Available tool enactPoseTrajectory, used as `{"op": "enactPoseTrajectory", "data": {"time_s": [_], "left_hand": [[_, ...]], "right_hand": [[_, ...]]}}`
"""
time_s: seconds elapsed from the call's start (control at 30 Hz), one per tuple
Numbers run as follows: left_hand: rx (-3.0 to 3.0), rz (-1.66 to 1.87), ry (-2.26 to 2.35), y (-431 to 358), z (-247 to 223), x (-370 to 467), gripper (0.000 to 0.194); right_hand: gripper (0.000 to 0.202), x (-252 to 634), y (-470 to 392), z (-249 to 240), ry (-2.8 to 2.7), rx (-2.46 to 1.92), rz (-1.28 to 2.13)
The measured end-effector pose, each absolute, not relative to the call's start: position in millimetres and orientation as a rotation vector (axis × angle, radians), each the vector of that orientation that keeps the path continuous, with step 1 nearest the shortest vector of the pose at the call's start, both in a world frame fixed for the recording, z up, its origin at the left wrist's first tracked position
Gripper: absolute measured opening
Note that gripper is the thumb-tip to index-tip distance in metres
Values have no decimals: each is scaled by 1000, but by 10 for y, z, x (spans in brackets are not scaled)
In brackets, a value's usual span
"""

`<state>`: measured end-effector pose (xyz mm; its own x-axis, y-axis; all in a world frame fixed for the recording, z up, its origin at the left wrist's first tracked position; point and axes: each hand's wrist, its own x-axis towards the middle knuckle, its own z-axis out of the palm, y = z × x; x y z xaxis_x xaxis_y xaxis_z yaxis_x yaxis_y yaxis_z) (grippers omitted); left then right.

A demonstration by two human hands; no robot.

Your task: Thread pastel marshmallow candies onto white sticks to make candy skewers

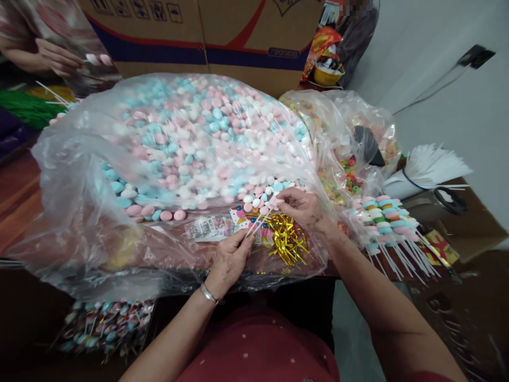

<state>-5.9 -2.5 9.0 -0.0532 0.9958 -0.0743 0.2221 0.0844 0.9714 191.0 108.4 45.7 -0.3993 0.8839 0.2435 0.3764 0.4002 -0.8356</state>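
White sticks [264, 216] in left fingers [240, 239], right fingers [287, 194] apparently at tips

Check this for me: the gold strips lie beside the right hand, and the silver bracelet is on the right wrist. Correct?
Not quite: the silver bracelet is on the left wrist, as the head view shows. The gold strips do lie beside the right hand.

One left hand [230, 261], one right hand [305, 210], two white sticks [253, 225], one bracelet [208, 293], one clump of gold ties [290, 243] near the bench's [24, 199] front edge, one yellow bowl [328, 77]; candies [199, 135] too many to count.
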Motion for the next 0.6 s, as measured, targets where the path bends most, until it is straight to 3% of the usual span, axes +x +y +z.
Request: {"op": "enactPoseTrajectory", "data": {"time_s": [0.6], "left_hand": [[1211,1095,1407,-53,-5,-94,23]], "right_hand": [[26,1688,782,433,-2287,-920,417]]}}
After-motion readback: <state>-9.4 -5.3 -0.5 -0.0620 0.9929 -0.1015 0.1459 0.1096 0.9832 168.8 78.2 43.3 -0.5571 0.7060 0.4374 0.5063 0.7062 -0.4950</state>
